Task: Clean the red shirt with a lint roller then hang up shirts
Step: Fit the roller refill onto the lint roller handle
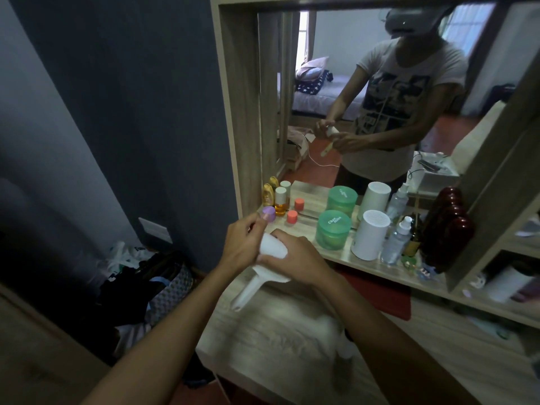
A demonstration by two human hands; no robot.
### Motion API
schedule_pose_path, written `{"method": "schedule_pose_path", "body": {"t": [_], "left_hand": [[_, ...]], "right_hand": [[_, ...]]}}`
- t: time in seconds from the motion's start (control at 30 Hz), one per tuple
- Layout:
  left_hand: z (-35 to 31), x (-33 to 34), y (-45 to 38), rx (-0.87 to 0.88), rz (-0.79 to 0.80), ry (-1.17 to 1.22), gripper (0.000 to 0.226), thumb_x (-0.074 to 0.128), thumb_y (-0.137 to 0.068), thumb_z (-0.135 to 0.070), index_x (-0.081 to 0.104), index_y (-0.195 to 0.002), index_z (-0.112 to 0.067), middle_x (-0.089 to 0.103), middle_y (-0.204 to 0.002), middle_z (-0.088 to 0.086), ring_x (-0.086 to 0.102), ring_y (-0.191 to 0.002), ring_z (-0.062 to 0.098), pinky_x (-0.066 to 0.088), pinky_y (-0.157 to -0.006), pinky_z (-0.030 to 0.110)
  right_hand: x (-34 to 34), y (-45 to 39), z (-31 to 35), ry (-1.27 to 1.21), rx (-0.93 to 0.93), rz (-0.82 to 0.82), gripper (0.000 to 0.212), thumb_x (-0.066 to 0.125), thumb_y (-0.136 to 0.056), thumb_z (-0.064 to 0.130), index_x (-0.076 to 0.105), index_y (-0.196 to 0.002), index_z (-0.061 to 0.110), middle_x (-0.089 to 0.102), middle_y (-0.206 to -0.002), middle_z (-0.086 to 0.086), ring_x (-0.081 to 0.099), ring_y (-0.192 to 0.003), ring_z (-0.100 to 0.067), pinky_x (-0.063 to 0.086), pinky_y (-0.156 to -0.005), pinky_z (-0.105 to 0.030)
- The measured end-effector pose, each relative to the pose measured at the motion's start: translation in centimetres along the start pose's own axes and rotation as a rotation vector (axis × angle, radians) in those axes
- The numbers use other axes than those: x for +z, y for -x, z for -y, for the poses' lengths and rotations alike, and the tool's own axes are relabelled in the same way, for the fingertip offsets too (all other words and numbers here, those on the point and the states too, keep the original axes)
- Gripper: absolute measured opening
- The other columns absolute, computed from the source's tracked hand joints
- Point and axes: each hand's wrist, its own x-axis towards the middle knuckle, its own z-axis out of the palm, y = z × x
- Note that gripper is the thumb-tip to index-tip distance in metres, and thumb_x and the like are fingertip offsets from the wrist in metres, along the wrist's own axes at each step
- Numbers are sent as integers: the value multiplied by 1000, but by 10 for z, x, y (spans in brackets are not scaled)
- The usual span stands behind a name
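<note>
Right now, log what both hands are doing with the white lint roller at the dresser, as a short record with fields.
left hand: left hand pinches at the top end of the white plastic lint roller
right hand: right hand wraps around the roller head
roller handle: points down and left, free of both hands
roller position: held in the air above the pale wood dresser top
nearby: round green lidded tub, white cylinder with grille top
red shirt: cannot tell

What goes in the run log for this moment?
stage: prepping lint roller | left hand: at roll top | right hand: grips roll | red shirt: not seen | place: vanity shelf
</note>
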Motion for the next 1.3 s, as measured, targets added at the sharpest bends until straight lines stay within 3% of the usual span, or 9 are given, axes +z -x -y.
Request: {"method": "schedule_pose_path", "body": {"t": [0.07, 0.13, 0.37, 0.57, 0.67, 0.8, 0.97, 1.07, 1.3], "left_hand": [[4, -2, -3, -67, 28, 69, 60, 44, -82, -61, 57, -74, -3, 59, -74, 22, 55, -67, 32, 45, -62, 42], [7, -3, -6, -152, 53, 149, 55, 47, -81, -54, 60, -81, 0, 62, -79, 24, 56, -69, 32, 45, -64, 42], [1, -1, -12, -240, 142, 175, 30, 49, -87, -40, 60, -69, -19, 58, -67, 3, 54, -65, 20, 40, -61, 34], [17, 5, -2, -269, 147, 306, 44, 42, -102, -29, 54, -87, 11, 44, -63, 15, 39, -46, 19, 30, -46, 23], [24, 9, 1, -378, 104, 415, 46, 41, -102, -34, 49, -68, -5, 34, -52, 4, 27, -38, 11, 19, -38, 18], [32, 16, 1, -491, 75, 359, 58, 36, -101, -48, 31, -51, -19, 27, -45, -2, 28, -36, 12, 22, -40, 22], [78, 21, 8, -722, 68, 421, 41, 49, -99, -28, 39, -60, -20, 30, -43, -7, 36, -41, 12, 27, -42, 23], [114, 28, 21, -901, 67, 513, 28, 54, -93, -11, 43, -68, -17, 33, -40, -7, 35, -40, 10, 26, -45, 23], [173, 68, 35, -1133, 44, 538, 26, 57, -92, -20, 52, -68, -12, 36, -62, 1, 37, -50, 13, 29, -46, 24]], "right_hand": [[-1, -1, 0, -86, 30, -1, 40, 64, -80, 58, 60, -107, 29, 64, -93, 13, 57, -77, -5, 38, -59, -15], [-4, -2, 1, -214, 57, -5, 27, 68, -80, 52, 62, -89, 28, 63, -74, 12, 57, -60, -4, 37, -51, -11], [4, -6, -9, -521, 165, 12, 32, 73, -77, 47, 68, -92, 19, 65, -59, 2, 63, -50, -20, 53, -51, -31], [-13, -13, -22, -914, 351, -187, 31, 62, -91, 35, 60, -99, 5, 56, -53, -4, 52, -41, -18, 44, -39, -25], [-20, -16, -26, -1085, 401, -208, 39, 62, -89, 39, 59, -104, 3, 51, -56, -8, 47, -42, -17, 42, -37, -23], [-13, -20, -30, -1205, 490, -327, 33, 61, -89, 41, 58, -91, 8, 51, -54, -7, 49, -40, -19, 43, -38, -24], [-6, -19, -47, -1062, 567, -409, 47, 67, -83, 47, 59, -97, 3, 55, -59, -10, 57, -42, -18, 50, -45, -29], [-1, -13, -52, -1019, 577, -360, 39, 65, -88, 40, 60, -94, 1, 56, -51, -7, 57, -40, -15, 50, -43, -26], [27, 9, -71, -886, 659, -259, 30, 67, -87, 38, 63, -76, 10, 57, -50, -6, 52, -44, -20, 42, -42, -24]]}}
